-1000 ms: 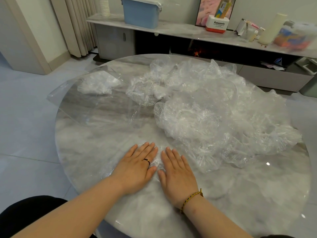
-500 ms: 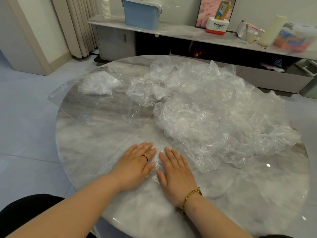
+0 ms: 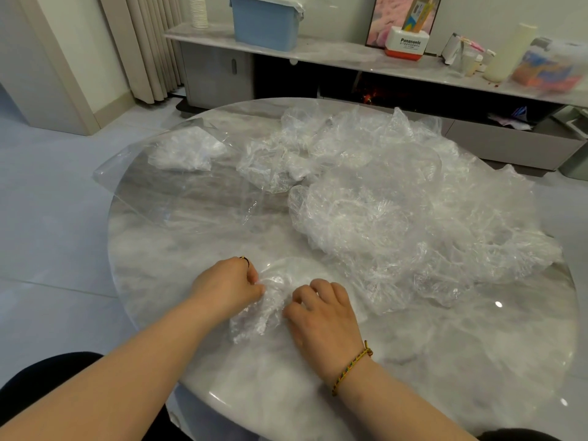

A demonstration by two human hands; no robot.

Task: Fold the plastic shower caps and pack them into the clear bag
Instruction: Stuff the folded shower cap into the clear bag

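A crumpled clear shower cap lies on the near part of the round marble table. My left hand pinches its left side with curled fingers. My right hand grips its right side, fingers bent over the plastic. A big heap of loose shower caps covers the table's middle and right. The clear bag lies flat at the left, hanging over the table edge, with a bundle of folded caps inside its far end.
Beyond the table runs a low marble shelf with a blue bin, a white and red box and bottles. Curtains hang at the back left. The floor is pale tile.
Both hands were pressing flat on the cap side by side. Now their fingers have curled and gathered the plastic, and the cap is bunched up between them.
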